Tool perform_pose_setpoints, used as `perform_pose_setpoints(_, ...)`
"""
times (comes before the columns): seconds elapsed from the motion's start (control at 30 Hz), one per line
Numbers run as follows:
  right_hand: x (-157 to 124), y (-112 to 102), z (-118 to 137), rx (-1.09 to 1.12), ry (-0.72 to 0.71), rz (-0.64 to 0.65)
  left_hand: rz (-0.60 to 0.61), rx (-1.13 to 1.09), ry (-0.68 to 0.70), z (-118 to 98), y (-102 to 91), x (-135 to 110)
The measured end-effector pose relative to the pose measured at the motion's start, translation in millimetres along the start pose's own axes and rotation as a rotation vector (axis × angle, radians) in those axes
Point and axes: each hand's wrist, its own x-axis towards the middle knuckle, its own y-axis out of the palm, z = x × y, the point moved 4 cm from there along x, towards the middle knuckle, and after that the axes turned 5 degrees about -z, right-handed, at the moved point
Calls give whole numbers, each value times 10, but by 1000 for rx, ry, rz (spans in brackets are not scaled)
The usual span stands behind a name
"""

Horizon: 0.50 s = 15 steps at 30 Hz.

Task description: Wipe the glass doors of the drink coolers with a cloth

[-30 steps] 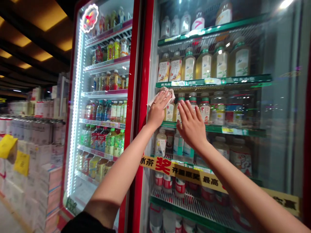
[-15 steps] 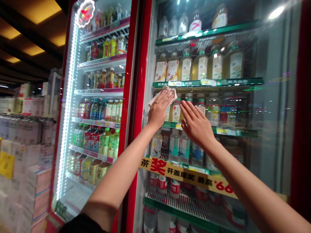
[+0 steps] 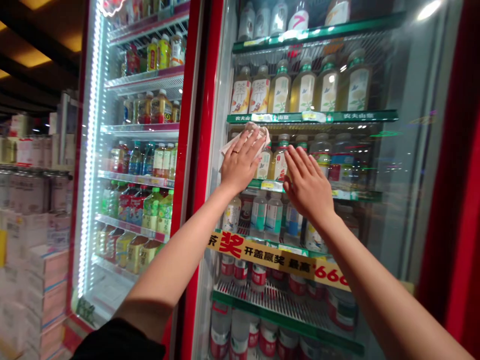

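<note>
Cloth [image 3: 264,133], pale and crumpled, lies beneath the left hand [image 3: 240,162], against the glass door [image 3: 399,160] of a drinks cooler, near its red frame [image 3: 206,145] and just below a green shelf edge [image 3: 360,116]. The left hand (a ring on one finger) is spread flat over the cloth, fingers extended. The right hand [image 3: 309,185], empty, is flat with fingers nearly together beside it; whether its palm meets the glass cannot be told. Bottles [image 3: 280,92] stand behind the door.
</note>
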Motion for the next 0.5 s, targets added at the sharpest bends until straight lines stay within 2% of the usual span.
perform_pose_setpoints(0.07, 2, 13, 15, 7, 10, 6, 62, -6, 47, -58, -63, -118)
perform_pose_setpoints(0.17, 10, 20, 18, 19, 23, 8, 101, -17, 75, 39, -152, -167)
perform_pose_setpoints(0.3, 21, 21, 25, 37, 36, 18, 12, 6, -72, 145, -74, 56)
perform_pose_setpoints(0.4, 30, 14, 39, 40, 50, 21, 26, 29, -117, -25, 65, 172)
perform_pose_setpoints(0.5, 42, 9, 52, 47, 60, 30, 72, 33, -37, -221, 66, 106)
